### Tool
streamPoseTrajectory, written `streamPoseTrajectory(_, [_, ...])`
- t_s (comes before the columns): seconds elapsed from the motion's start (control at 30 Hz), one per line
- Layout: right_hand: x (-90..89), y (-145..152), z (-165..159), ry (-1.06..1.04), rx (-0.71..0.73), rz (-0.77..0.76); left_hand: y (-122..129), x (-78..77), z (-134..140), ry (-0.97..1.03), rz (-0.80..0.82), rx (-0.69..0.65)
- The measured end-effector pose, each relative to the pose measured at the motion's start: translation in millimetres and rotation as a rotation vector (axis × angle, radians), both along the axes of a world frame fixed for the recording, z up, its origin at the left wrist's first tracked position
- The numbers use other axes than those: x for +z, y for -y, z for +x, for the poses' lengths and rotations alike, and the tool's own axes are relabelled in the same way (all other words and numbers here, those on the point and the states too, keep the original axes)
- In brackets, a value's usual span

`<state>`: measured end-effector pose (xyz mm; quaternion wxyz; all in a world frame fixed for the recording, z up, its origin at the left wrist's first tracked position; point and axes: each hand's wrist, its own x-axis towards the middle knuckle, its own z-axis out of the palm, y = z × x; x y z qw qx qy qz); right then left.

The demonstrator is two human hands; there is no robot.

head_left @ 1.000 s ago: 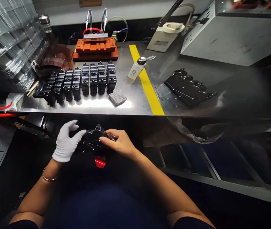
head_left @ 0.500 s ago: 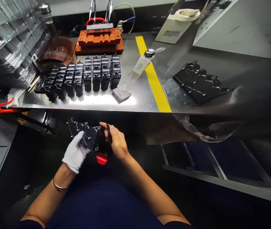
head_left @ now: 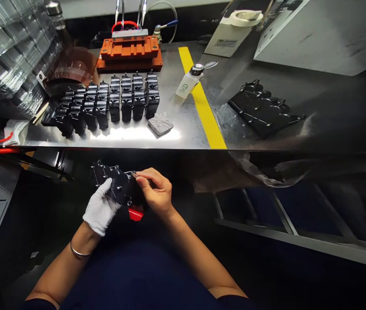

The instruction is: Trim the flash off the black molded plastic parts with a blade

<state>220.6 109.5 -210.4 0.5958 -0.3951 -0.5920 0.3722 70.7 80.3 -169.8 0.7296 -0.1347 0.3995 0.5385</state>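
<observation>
My left hand [head_left: 99, 210], in a white glove, grips a black moulded part [head_left: 115, 186] with small metal-coloured studs and ring-shaped lugs. It holds the part below the bench's front edge, thumb lying over the top face. My right hand [head_left: 155, 189] is bare, with thumb and forefinger pinched at the part's upper right corner. A thin, pale, shiny sliver [head_left: 132, 173] shows at those fingertips; its kind is too small to make out. Below the part, a red object [head_left: 136, 213] is partly visible.
On the steel bench [head_left: 183, 129] stand rows of black parts [head_left: 118, 99], a grey wrapped block [head_left: 161, 125], a white pump bottle [head_left: 187, 84] and an orange fixture [head_left: 129, 54]. Another group of black parts [head_left: 263, 110] lies right of the yellow tape [head_left: 207, 107]. Clear trays [head_left: 11, 47] are stacked left.
My right hand's fingers have closed from a more extended pose and now pinch at the part's corner. The left hand still holds the part. The whole view has shifted slightly.
</observation>
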Motion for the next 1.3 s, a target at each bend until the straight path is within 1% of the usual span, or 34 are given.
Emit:
streamPoseTrajectory(0.07, [-9.7,-7,1,-0.004,-0.042,-0.042,4,2.0,-3,-0.003,-0.009,-0.031])
streamPoseTrajectory(0.13, [-18.3,-14,4,-0.015,-0.123,-0.119,10,5.0,-5,0.013,-0.014,-0.117])
streamPoseTrajectory(0.2, [-20.6,-15,9,-0.029,-0.156,-0.171,15,6.7,-6,0.025,-0.005,-0.186])
streamPoseTrajectory(0.27, [-13.8,-10,13,-0.034,-0.077,-0.162,15,5.6,-7,0.001,0.009,-0.156])
streamPoseTrajectory(0.33, [-0.5,-1,15,-0.033,0.036,-0.117,11,1.8,-8,-0.03,0.006,-0.074])
streamPoseTrajectory(0.4, [13.7,7,15,-0.021,0.103,-0.078,5,-2.5,-8,-0.039,-0.005,-0.031])
streamPoseTrajectory(0.47, [22.9,11,14,0.007,0.126,-0.048,2,-5.1,-8,-0.041,-0.013,-0.024])
streamPoseTrajectory(0.57, [23.2,8,11,0.052,0.114,0.0,4,-4.7,-7,-0.061,0.003,-0.032])
streamPoseTrajectory(0.63, [17.4,4,10,0.082,0.081,0.015,9,-2.9,-7,-0.079,0.05,-0.101])
streamPoseTrajectory(0.7, [12.1,0,11,0.123,0.069,0.008,15,-1.2,-11,-0.113,0.177,-0.218])
streamPoseTrajectory(0.73, [10.9,0,13,0.153,0.085,-0.005,17,-0.5,-14,-0.134,0.257,-0.284])
streamPoseTrajectory(0.8, [12.8,1,19,0.227,0.172,-0.018,18,0.4,-22,-0.187,0.406,-0.371])
streamPoseTrajectory(0.83, [15.8,2,22,0.267,0.246,0.0,17,0.7,-27,-0.212,0.453,-0.392])
streamPoseTrajectory(0.87, [19.7,4,26,0.307,0.335,0.041,15,0.9,-32,-0.234,0.48,-0.406])
streamPoseTrajectory(0.93, [28.6,8,31,0.382,0.496,0.172,10,1.1,-39,-0.266,0.506,-0.421])
streamPoseTrajectory(1.0, [36.0,9,33,0.453,0.581,0.284,5,0.9,-42,-0.278,0.517,-0.45])
streamPoseTrajectory(1.07, [39.9,9,33,0.52,0.577,0.337,4,-0.4,-40,-0.279,0.523,-0.467])
streamPoseTrajectory(1.13, [40.3,7,32,0.573,0.527,0.386,5,-3.3,-36,-0.277,0.514,-0.448])
streamPoseTrajectory(1.23, [37.3,4,31,0.626,0.387,0.446,10,-9.2,-30,-0.269,0.465,-0.381])
streamPoseTrajectory(1.3, [35.3,2,30,0.646,0.306,0.435,12,-12.1,-26,-0.25,0.434,-0.34])
